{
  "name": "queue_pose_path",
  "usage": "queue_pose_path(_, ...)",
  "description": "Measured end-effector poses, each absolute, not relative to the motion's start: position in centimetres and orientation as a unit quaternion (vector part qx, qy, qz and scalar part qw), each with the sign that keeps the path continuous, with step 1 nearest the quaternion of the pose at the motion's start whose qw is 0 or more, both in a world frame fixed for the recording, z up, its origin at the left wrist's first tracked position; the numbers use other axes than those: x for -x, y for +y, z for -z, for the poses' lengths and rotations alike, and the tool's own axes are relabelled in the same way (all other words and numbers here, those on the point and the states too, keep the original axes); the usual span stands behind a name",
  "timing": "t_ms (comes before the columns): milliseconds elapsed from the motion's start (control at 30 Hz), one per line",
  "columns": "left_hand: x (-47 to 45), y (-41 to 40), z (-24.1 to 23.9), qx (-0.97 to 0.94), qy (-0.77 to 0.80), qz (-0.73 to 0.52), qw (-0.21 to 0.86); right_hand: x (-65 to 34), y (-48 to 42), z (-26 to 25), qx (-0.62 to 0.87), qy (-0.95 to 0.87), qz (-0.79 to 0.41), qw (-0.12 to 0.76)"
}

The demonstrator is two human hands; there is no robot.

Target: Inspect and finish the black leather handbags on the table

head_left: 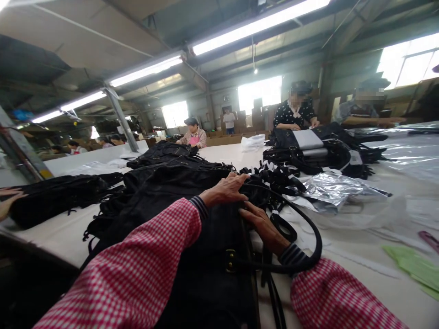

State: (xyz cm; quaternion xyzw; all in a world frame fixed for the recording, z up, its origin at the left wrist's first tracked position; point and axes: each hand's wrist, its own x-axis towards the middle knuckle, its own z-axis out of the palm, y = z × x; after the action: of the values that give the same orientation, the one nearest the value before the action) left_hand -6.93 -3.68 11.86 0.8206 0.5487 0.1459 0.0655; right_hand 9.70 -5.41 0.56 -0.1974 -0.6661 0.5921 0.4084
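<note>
A large black handbag (209, 269) lies in front of me, with a stiff loop handle (317, 233) fixed by brass-coloured fittings. My left hand (226, 188) rests near the bag's far right corner, its fingers stretched out and its index finger pointing right. Just below it, my right hand (262, 224) reaches through the handle loop. Its extended fingertips touch the bag's right edge; its thumb cannot be made out. Thin black straps (274, 297) hang beside the bag under my right wrist.
More black bags (161, 160) are piled behind, and others (65, 196) lie left beside another person's hand (10, 201). Bundled black straps (277, 176), clear plastic (343, 187) and a green sheet (411, 265) lie right. Co-workers (297, 107) stand across the white table (222, 153).
</note>
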Motion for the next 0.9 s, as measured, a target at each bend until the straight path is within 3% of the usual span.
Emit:
queue_pose_path(300, 12.4, -8.5, -15.7, -0.837, 0.465, -0.167, 0.235, -9.5, -4.8, 0.3, 0.200, -0.622, -0.676, 0.340)
queue_pose_path(467, 18.1, -14.1, -15.3, -0.870, 0.481, -0.062, 0.084, -9.1, -4.9, 0.4, 0.218, -0.600, -0.685, 0.351)
queue_pose_path(633, 22.5, -17.0, -14.5, -0.823, 0.559, -0.082, 0.056, -8.7, -5.1, 0.4, 0.230, -0.586, -0.689, 0.359)
queue_pose_path(733, 24.2, -16.9, -14.5, -0.784, 0.611, -0.108, -0.006, -8.4, -4.9, 0.6, 0.230, -0.581, -0.690, 0.366)
queue_pose_path(900, 25.8, -13.5, -14.2, -0.723, 0.674, -0.015, -0.153, -8.3, -4.6, 0.7, 0.231, -0.571, -0.701, 0.358)
